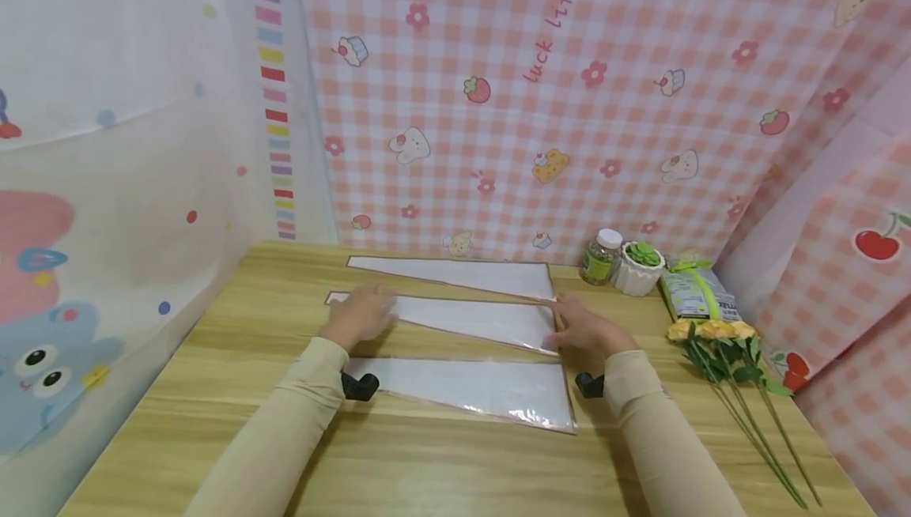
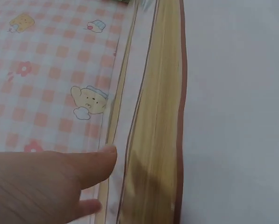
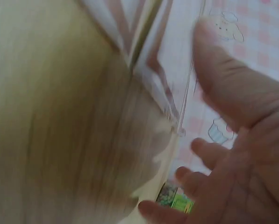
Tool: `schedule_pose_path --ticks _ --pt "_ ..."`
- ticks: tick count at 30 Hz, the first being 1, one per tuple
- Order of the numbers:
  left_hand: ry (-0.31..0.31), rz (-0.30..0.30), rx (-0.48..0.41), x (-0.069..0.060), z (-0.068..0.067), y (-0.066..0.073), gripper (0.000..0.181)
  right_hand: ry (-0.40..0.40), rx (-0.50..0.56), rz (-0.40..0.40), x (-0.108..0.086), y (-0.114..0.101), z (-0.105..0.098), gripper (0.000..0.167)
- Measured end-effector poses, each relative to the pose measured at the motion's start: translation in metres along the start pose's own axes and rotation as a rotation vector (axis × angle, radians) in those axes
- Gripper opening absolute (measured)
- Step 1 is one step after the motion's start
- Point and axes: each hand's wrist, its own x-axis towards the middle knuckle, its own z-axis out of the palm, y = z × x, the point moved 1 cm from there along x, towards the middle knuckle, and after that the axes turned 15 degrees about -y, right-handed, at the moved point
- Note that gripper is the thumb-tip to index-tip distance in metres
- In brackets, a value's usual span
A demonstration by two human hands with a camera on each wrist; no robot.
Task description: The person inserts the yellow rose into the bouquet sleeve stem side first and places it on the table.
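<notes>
Seems to be at a straightening step, with left hand (image 1: 363,313) loose-fingered over the narrow end of the middle brown-edged white wedge sheet (image 1: 470,321) and right hand (image 1: 587,325) spread at its wide end, apparently with nothing gripped in either. Shows that sheet flat on the surface (image 1: 192,390), between back sheet (image 1: 470,273) and front sheet (image 1: 484,386). Probably calls next for light, even fingertip pressure. Leaves bare room leftward and in front; hardly any behind, before the checked curtain (image 1: 455,133); narrows rightward towards yellow roses (image 1: 715,332).
</notes>
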Motion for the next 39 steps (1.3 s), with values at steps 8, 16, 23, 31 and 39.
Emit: schedule_pose_path --ticks 8,16,23,31,39 --pt "-0.068 -0.020 0.073 0.002 0.006 -0.001 0.054 -0.011 -0.043 0.069 0.006 -0.005 0.009 0.074" --pt "-0.091 -0.002 0.096 -0.002 0.007 -0.001 0.052 0.116 -0.106 0.061 0.020 -0.002 0.015 0.043" --pt "-0.074 0.015 0.080 0.000 0.004 -0.002 0.053 0.302 -0.094 -0.002 0.020 -0.001 0.006 0.015" --pt "-0.072 0.003 0.074 0.000 0.004 -0.003 0.055 0.208 0.256 -0.063 0.006 -0.005 -0.001 0.019" --pt "-0.091 -0.031 0.056 -0.002 0.004 -0.001 0.056 0.297 0.709 -0.132 0.012 -0.007 0.001 0.032"
